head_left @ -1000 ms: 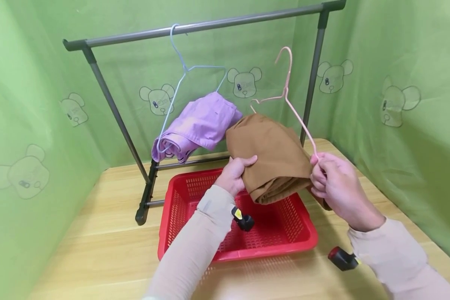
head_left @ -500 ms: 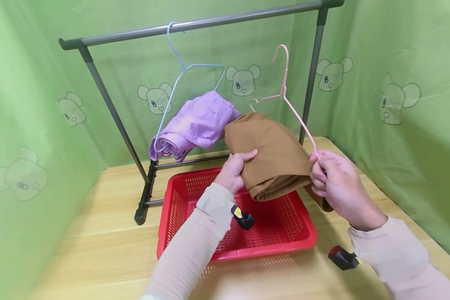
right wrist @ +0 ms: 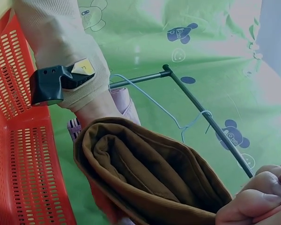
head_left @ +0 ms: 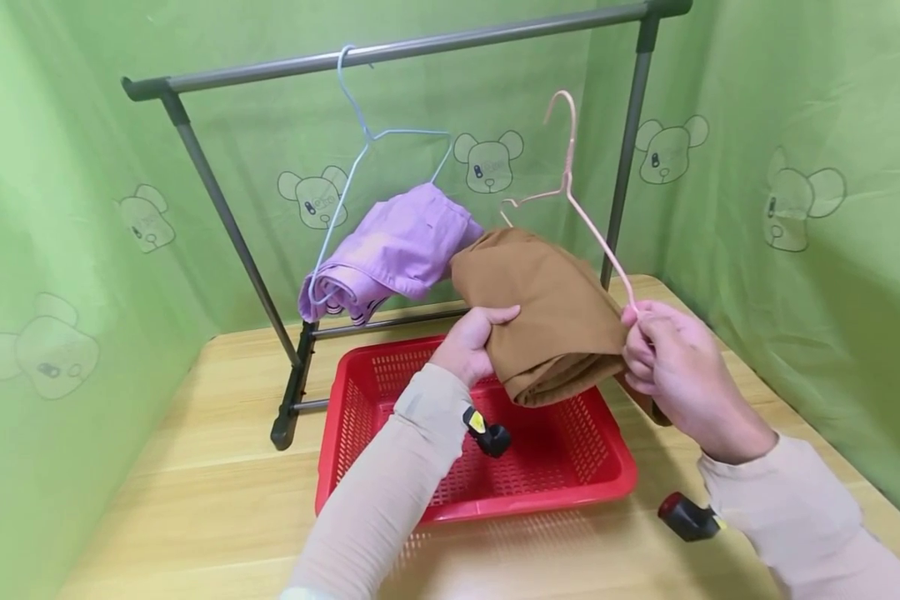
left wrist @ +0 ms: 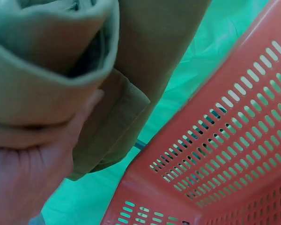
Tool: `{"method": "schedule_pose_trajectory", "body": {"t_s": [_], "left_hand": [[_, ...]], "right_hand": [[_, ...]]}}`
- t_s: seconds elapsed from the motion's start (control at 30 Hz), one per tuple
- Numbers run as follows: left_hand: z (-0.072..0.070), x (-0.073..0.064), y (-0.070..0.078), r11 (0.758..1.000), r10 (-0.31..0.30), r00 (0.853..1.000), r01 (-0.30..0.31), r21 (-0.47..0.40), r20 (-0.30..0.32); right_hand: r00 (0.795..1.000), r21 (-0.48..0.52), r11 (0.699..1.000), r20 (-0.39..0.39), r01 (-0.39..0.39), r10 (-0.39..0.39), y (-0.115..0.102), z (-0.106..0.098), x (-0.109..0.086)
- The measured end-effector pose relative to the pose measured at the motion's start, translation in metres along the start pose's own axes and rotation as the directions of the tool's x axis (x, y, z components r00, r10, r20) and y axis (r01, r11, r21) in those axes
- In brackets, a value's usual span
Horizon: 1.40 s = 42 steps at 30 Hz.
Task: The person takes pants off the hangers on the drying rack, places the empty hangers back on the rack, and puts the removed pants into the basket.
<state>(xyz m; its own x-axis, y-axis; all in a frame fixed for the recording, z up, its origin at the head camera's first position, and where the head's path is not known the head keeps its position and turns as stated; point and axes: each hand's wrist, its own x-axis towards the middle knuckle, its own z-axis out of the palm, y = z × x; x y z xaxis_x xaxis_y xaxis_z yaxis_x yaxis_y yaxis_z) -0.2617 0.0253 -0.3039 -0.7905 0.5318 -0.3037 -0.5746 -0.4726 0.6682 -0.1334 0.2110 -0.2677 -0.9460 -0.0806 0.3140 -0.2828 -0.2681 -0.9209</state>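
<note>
A bundle of folded brown trousers [head_left: 547, 308] lies draped over the lower part of a pink hanger [head_left: 570, 175], above the red basket. My left hand [head_left: 467, 346] grips the trousers from the left, thumb on top and the other fingers hidden beneath. At the right lower corner of the hanger, my right hand [head_left: 667, 358] pinches the wire between thumb and curled fingers, beside the cloth. The hanger's hook points up, apart from the rail in the head view. From the right wrist view, the rolled layers of the trousers [right wrist: 145, 173] show end-on.
A grey clothes rack [head_left: 450, 43] stands behind on the wooden table [head_left: 180, 500]. From its rail hangs a blue hanger [head_left: 356, 154] bearing a folded purple garment [head_left: 401, 242]. The red perforated basket [head_left: 525, 506] sits under my hands. Green curtains [head_left: 810, 333] enclose the sides and back.
Almost nothing differs. My left hand has shifted very slightly to the right along with the trousers; my right hand keeps its hold on the hanger.
</note>
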Motion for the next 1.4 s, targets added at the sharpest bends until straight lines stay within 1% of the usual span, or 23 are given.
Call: {"method": "schedule_pose_trajectory", "body": {"t_s": [0.17, 0.37, 0.53, 0.83, 0.97, 1.1, 1.2, 1.3, 1.4], "left_hand": [[-0.001, 0.0, -0.001, 0.999, 0.034, 0.999, -0.034, -0.003, 0.015], [-0.002, -0.002, -0.006, 0.997, 0.083, 0.996, -0.083, -0.007, 0.034], [-0.002, -0.002, -0.01, 0.993, 0.12, 0.99, -0.12, -0.014, 0.07], [0.0, -0.005, -0.011, 0.982, 0.19, 0.975, -0.188, -0.023, 0.119], [0.001, -0.006, -0.011, 0.978, 0.208, 0.968, -0.206, -0.031, 0.141], [0.001, -0.008, -0.011, 0.977, 0.212, 0.965, -0.208, -0.036, 0.157], [0.001, -0.009, -0.01, 0.974, 0.228, 0.958, -0.224, -0.041, 0.172], [0.001, -0.01, -0.009, 0.969, 0.246, 0.952, -0.243, -0.04, 0.183], [0.001, -0.012, -0.007, 0.969, 0.248, 0.95, -0.246, -0.038, 0.189]], "right_hand": [[1.0, -0.029, 0.999, -0.001, -0.019, 0.019, 0.001, -0.004, 0.001], [0.997, -0.148, 0.986, -0.012, -0.071, 0.07, 0.004, -0.009, 0.001], [0.997, -0.211, 0.974, -0.028, -0.078, 0.074, 0.006, -0.01, -0.001], [0.999, -0.238, 0.97, -0.038, -0.043, 0.035, 0.008, -0.014, -0.003], [0.999, -0.25, 0.968, -0.041, -0.031, 0.022, 0.008, -0.015, -0.005], [0.998, -0.293, 0.955, -0.051, -0.046, 0.032, 0.009, -0.016, -0.005], [0.997, -0.315, 0.947, -0.062, -0.065, 0.048, 0.01, -0.017, -0.005], [0.996, -0.306, 0.949, -0.068, -0.072, 0.053, 0.012, -0.018, -0.004], [0.996, -0.292, 0.954, -0.071, -0.074, 0.056, 0.011, -0.02, -0.005]]}}
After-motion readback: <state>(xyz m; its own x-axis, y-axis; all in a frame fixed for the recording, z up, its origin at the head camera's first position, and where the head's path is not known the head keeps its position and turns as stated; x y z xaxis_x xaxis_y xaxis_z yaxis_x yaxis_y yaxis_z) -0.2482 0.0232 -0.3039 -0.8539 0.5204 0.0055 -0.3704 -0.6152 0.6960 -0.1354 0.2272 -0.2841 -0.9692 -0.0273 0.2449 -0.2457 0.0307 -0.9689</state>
